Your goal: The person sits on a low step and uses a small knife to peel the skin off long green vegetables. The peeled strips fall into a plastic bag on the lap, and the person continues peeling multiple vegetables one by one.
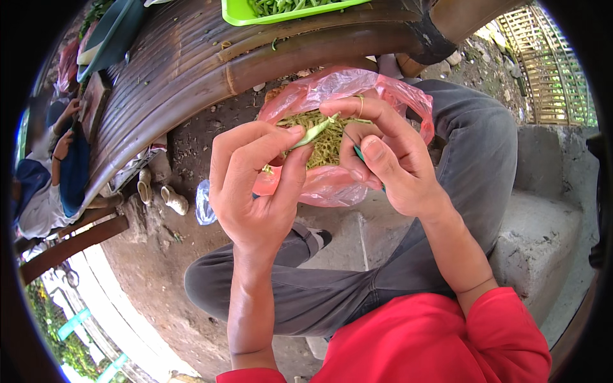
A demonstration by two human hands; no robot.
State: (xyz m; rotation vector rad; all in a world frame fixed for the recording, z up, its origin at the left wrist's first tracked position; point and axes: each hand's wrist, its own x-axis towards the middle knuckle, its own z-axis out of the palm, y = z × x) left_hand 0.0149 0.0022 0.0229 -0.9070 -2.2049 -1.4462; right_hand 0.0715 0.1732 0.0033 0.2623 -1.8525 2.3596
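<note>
A pale green vegetable piece, perhaps a bean pod (313, 133), is pinched between the thumb and fingers of my left hand (258, 167). The fingers of my right hand (395, 153) close around the green handle of a small knife (358, 151), whose thin dark blade points up and left near the pod. Below both hands lies an open red plastic bag (330, 184), filled with thin yellow-green shreds (328, 148). The raised index finger of my right hand, with a yellowish band around it, is close to the pod's tip.
A bamboo table (191, 86) curves across the top, bearing a bright green tray (239, 19) of cut green vegetables. At the left, another person (52, 167) sits by a wooden board (96, 105) and a dark basin (107, 38). Pale clogs (174, 200) and a clear plastic bag (205, 203) lie on the ground.
</note>
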